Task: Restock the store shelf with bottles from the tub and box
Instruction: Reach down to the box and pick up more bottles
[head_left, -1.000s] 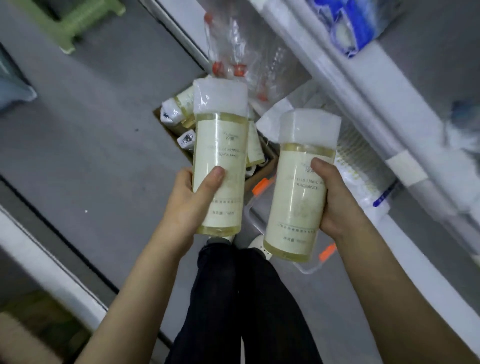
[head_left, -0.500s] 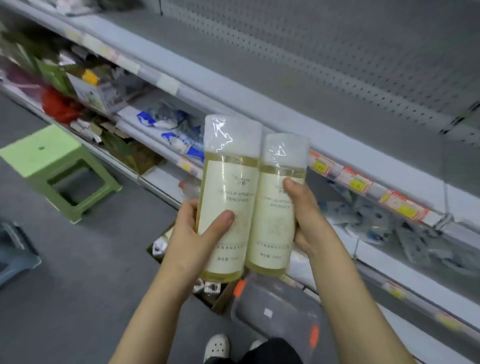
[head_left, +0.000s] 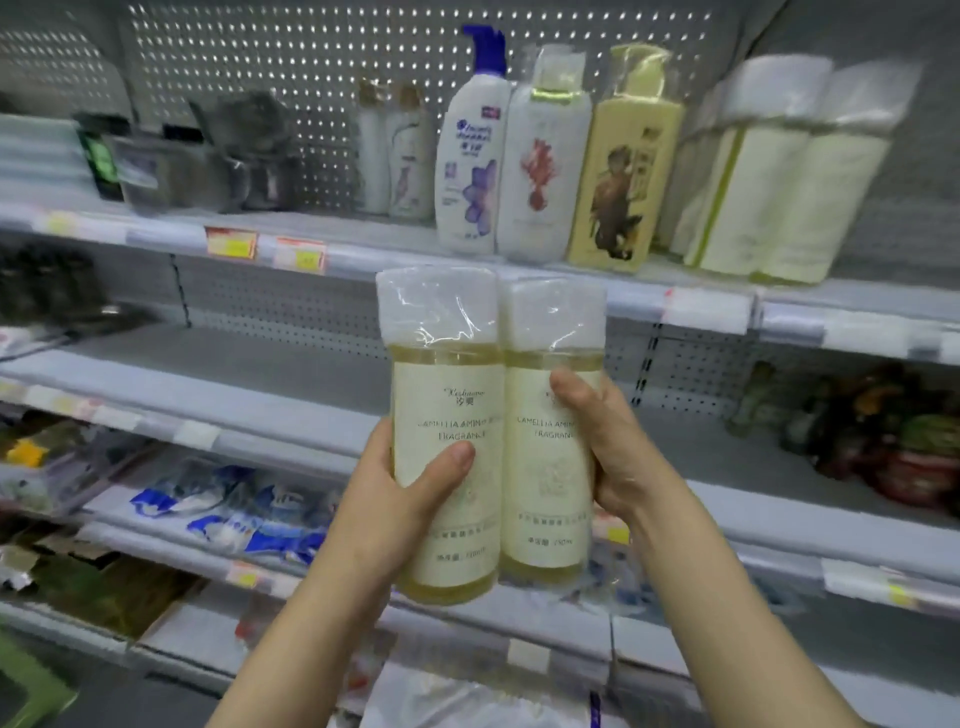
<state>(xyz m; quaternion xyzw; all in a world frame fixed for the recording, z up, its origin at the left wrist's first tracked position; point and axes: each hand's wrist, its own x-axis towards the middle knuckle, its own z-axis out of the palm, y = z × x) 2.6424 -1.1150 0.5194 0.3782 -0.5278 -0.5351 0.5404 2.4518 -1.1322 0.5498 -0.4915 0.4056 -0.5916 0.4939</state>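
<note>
I hold two tall bottles of pale yellow liquid, each with a cream label and a plastic-wrapped white cap, upright and side by side in front of the shelves. My left hand (head_left: 400, 499) grips the left bottle (head_left: 447, 410) low on its label. My right hand (head_left: 608, 447) grips the right bottle (head_left: 545, 457) from its right side. The two bottles touch each other. Their caps reach the front edge of the upper shelf (head_left: 691, 306). The tub and box are out of view.
On the upper shelf stand a white pump bottle (head_left: 470, 156), a wrapped white bottle (head_left: 543, 171), a yellow bottle (head_left: 621, 182) and matching cream-labelled bottles (head_left: 779, 192) at the right. The middle shelf (head_left: 291, 374) behind my hands is grey. Blue-and-white packets (head_left: 228, 514) lie lower left.
My view has swung up from the floor and box to the shelves. Both hands lifted the bottles and brought them together, now level with the upper shelf edge.
</note>
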